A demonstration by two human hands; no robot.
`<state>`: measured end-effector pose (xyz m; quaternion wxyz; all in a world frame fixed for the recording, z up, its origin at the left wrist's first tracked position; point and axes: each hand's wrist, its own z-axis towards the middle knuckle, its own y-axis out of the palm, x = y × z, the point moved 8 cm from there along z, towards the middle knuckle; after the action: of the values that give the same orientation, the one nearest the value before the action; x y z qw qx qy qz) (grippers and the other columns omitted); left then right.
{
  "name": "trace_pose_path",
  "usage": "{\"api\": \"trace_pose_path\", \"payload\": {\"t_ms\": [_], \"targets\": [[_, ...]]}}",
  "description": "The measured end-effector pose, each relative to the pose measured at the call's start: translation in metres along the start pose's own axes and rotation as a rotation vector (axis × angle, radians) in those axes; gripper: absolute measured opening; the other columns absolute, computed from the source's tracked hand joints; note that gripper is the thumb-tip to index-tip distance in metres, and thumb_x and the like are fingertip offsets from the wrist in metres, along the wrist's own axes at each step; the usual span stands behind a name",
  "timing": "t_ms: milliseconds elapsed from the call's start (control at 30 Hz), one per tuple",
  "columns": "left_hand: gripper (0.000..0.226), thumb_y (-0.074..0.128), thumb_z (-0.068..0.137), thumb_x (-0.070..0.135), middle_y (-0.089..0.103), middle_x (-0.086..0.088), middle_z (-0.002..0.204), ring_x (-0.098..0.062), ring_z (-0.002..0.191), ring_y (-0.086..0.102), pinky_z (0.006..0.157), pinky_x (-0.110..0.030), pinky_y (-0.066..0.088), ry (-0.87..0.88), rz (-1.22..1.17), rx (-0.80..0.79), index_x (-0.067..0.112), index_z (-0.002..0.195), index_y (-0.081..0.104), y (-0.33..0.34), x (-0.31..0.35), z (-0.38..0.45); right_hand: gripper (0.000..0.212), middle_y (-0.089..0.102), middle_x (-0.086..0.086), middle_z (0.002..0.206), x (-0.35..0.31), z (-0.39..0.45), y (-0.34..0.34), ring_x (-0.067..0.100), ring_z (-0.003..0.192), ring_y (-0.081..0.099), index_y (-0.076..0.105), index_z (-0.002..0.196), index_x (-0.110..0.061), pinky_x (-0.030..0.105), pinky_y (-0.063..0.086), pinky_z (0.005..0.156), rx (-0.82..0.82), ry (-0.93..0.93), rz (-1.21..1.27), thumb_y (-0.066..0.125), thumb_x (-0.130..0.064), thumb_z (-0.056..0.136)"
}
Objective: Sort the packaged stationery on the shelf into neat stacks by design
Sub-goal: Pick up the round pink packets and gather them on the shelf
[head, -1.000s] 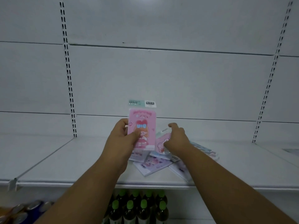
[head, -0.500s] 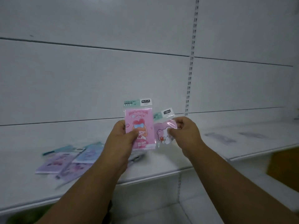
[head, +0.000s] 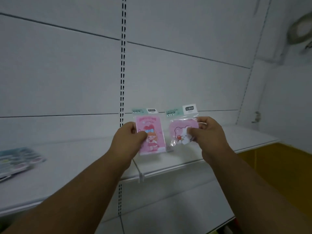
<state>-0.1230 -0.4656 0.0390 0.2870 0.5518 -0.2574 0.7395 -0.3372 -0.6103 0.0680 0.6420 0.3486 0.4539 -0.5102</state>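
Holding two glossy clear-plastic packs upright side by side above the white shelf (head: 168, 164), apart w/ a thin gap between. My left hand (head: 129, 141) pinches the girl pack (head: 150, 132) at its left edge, thumb on the front, fingers behind: flat pink rectangle inside, cartoon girl w/ blue bow. My right hand (head: 210, 132) pinches the bear pack (head: 181, 132) at its right side, thumb over the print: a pink heart-shaped pad inside w/ a white bear. Each sleeve has a mint header card w/ a white label on top. So 2 packs in hand, 1 per hand. Far left on the shelf lies a blurred pile of packs (head: 16, 160), teal and lilac; can't count them. Smooth metal shelf; black slotted upright (head: 122, 65) behind.
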Motion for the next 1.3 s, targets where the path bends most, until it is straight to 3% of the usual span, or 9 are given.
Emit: {"api": "trace_pose_path", "payload": {"t_ms": [167, 333, 467, 667, 733, 833, 900, 1033, 1300], "targets": [[0.017, 0.069, 0.082, 0.001, 0.072, -0.017, 0.086, -0.024, 0.061, 0.073, 0.049, -0.029, 0.057, -0.151, 0.038, 0.007, -0.007, 0.093, 0.059, 0.032, -0.033, 0.058, 0.03, 0.073, 0.009, 0.082, 0.015, 0.043, 0.004, 0.014, 0.056, 0.065, 0.063, 0.094, -0.013, 0.028, 0.053, 0.052, -0.027, -0.024, 0.119, 0.07, 0.009, 0.074], [0.015, 0.076, 0.075, 0.005, 0.071, -0.024, 0.077, -0.026, 0.054, 0.057, 0.046, -0.027, 0.04, -0.218, 0.253, -0.003, -0.003, 0.075, 0.063, 0.055, -0.066, 0.1, 0.031, 0.074, 0.012, 0.091, 0.029, 0.08, 0.02, 0.028, 0.075, 0.069, 0.063, 0.101, -0.008, 0.042, 0.057, 0.07, -0.115, 0.021, 0.12, 0.072, 0.007, 0.076], [0.03, 0.085, 0.067, 0.018, 0.059, -0.007, 0.049, -0.013, 0.031, 0.048, 0.033, -0.016, 0.032, -0.271, 0.458, -0.022, 0.005, 0.062, 0.059, 0.064, -0.083, 0.115, 0.028, 0.074, 0.011, 0.086, 0.037, 0.101, 0.026, 0.014, 0.058, 0.066, 0.064, 0.097, -0.008, 0.026, 0.051, 0.052, -0.162, 0.028, 0.117, 0.072, 0.007, 0.075], [0.053, 0.077, 0.063, 0.061, 0.057, 0.0, 0.063, -0.012, 0.058, 0.053, 0.048, -0.025, 0.035, -0.181, 1.083, -0.084, 0.013, 0.063, 0.055, 0.068, -0.07, 0.126, 0.026, 0.073, 0.016, 0.087, 0.058, 0.12, 0.035, 0.02, 0.059, 0.067, 0.063, 0.094, -0.009, 0.023, 0.048, 0.045, -0.265, 0.12, 0.083, 0.071, 0.007, 0.075], [0.043, 0.064, 0.082, 0.051, 0.065, -0.003, 0.071, -0.018, 0.065, 0.06, 0.057, -0.027, 0.045, -0.068, 0.986, -0.008, 0.009, 0.074, 0.062, 0.074, -0.051, 0.13, 0.024, 0.072, 0.018, 0.087, 0.064, 0.125, 0.036, 0.021, 0.058, 0.067, 0.064, 0.093, -0.008, 0.024, 0.048, 0.046, -0.305, 0.134, 0.088, 0.071, 0.007, 0.076], [0.033, 0.049, 0.097, 0.031, 0.071, -0.007, 0.068, -0.02, 0.053, 0.064, 0.052, -0.029, 0.052, -0.123, 0.259, 0.017, 0.004, 0.088, 0.066, 0.094, -0.042, 0.136, 0.025, 0.072, 0.019, 0.087, 0.071, 0.131, 0.032, 0.021, 0.058, 0.067, 0.065, 0.097, -0.005, 0.025, 0.05, 0.049, -0.341, 0.143, 0.089, 0.071, 0.008, 0.076], [0.029, 0.056, 0.095, 0.026, 0.071, -0.011, 0.068, -0.019, 0.049, 0.064, 0.046, -0.026, 0.051, -0.173, 0.01, -0.04, 0.002, 0.084, 0.064, 0.116, -0.037, 0.138, 0.025, 0.074, 0.019, 0.088, 0.074, 0.135, 0.023, 0.025, 0.064, 0.07, 0.066, 0.098, -0.004, 0.03, 0.054, 0.054, -0.351, 0.145, 0.073, 0.071, 0.008, 0.077], [0.028, 0.067, 0.088, 0.01, 0.072, -0.018, 0.073, -0.021, 0.047, 0.065, 0.043, -0.024, 0.051, -0.137, 0.047, -0.079, 0.008, 0.067, 0.049, 0.163, -0.036, 0.153, 0.014, 0.075, 0.015, 0.079, 0.084, 0.155, -0.017, 0.029, 0.067, 0.074, 0.07, 0.086, -0.007, 0.036, 0.061, 0.056, -0.302, 0.122, -0.137, 0.073, 0.002, 0.077], [0.019, 0.072, 0.084, 0.013, 0.071, -0.016, 0.069, -0.02, 0.046, 0.069, 0.043, -0.03, 0.058, -0.215, 0.444, -0.106, -0.001, 0.078, 0.061, 0.255, -0.063, 0.195, 0.024, 0.071, 0.016, 0.07, 0.119, 0.226, -0.061, 0.027, 0.057, 0.071, 0.067, 0.079, 0.001, 0.042, 0.062, 0.061, -0.37, 0.078, -0.754, 0.081, -0.017, 0.072]]}}
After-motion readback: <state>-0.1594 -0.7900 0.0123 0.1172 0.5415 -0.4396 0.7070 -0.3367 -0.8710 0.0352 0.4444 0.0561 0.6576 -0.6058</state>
